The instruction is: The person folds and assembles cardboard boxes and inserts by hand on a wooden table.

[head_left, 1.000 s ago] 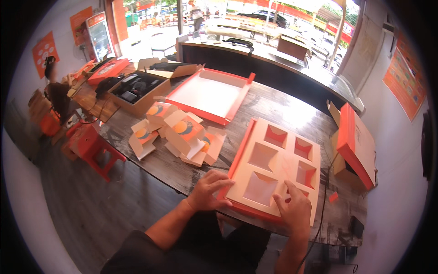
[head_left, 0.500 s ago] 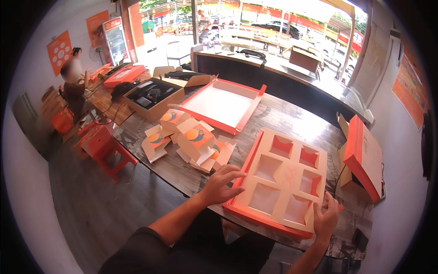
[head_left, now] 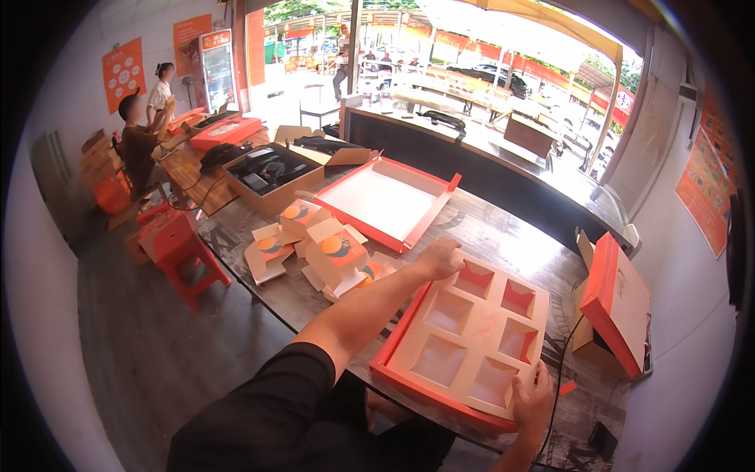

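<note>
In front of me lies a shallow red box fitted with a tan cardboard insert, which has several square openings. My left hand is closed at the far-left corner of the box, fingers curled over its edge. My right hand grips the near part of the right side, thumb toward the insert and fingers along the outer edge. To the left of the box stand several small folded cartons with orange and dark round prints, their flaps open. Beyond them is a wide red-rimmed box lid, white inside.
A tan carton with black contents stands at the back left. At the right a red box leans tilted, with a black cable nearby. A red stool stands left of the table. Two people are at the far table end.
My left hand has moved from the box's left side to its far-left corner. My right hand has closed on the right edge. The view has shifted, and the box sits slightly further left.
</note>
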{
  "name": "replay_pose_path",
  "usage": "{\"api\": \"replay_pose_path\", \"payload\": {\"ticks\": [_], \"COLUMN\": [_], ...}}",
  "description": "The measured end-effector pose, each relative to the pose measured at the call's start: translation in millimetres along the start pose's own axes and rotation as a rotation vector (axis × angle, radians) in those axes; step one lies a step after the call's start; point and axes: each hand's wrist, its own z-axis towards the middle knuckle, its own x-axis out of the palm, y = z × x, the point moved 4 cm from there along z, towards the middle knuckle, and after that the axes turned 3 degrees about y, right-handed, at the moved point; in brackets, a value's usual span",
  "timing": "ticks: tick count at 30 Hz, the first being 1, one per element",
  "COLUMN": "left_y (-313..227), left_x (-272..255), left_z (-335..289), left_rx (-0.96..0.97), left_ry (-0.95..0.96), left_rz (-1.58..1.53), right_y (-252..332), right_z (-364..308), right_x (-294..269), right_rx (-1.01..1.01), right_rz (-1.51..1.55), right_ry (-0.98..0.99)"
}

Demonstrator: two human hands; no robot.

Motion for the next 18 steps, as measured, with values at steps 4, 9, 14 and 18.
{"api": "replay_pose_path", "payload": {"ticks": [4,9,14,18], "left_y": [0.7,0.5,-7.9,-10.5], "left_x": [6.4,8.2,2.8,0.6], "left_z": [3.9,4.9,8.0,8.2], "left_rx": [-0.045,-0.057,-0.094,-0.075], "left_ry": [-0.003,-0.03,0.017,-0.024], "left_rz": [-0.027,-0.037,-0.03,-0.043], "right_y": [-11.6,-9.7,-33.7,-37.7], "right_z": [-9.3,-9.9,-14.3,-20.6], "right_x": [8.0,11.3,22.4,28.3], "right_rx": [0.022,0.108,0.058,0.103], "right_rz": [0.168,0.318,0.419,0.747], "right_ry": [-0.041,0.029,0.073,0.067]}}
